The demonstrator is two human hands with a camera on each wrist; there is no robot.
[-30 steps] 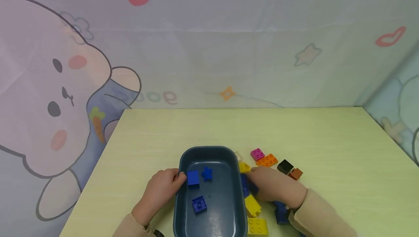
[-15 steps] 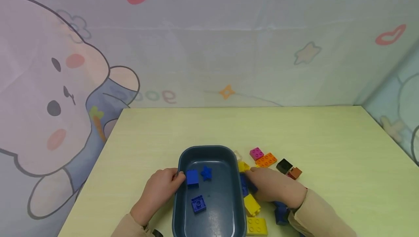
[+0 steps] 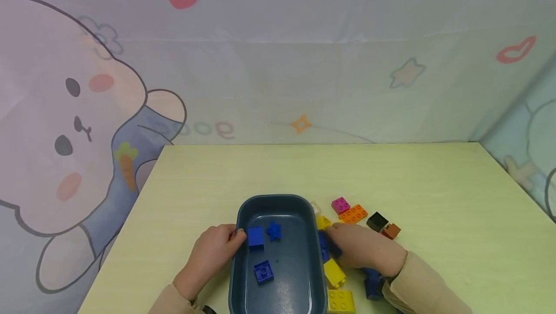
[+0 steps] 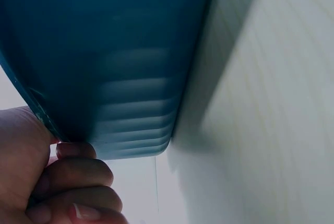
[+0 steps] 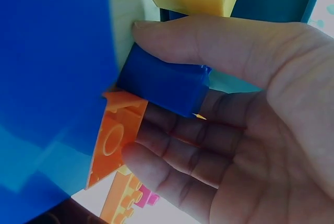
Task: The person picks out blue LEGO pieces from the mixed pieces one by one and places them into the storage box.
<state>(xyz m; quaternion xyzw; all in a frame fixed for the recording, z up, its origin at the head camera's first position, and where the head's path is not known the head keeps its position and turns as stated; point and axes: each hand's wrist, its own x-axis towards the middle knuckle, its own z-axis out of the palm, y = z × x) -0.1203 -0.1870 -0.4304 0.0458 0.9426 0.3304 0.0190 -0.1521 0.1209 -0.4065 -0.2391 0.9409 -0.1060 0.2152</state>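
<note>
Can make out one faint printed word point(image 3: 204, 128) on the wall cloth point(image 3: 278, 73), just above the far edge of the table point(image 3: 321, 169). Looks mirrored; reads from right to left as g, o, o. Starts with a pinkish g, then runs through paler, greyish o's toward the cartoon animal point(image 3: 34, 68). Turns bluish at its arm, too faint there to spell out. Shows nothing legible on the tray point(image 3: 299, 256) or the bricks point(image 3: 340, 301).
</note>
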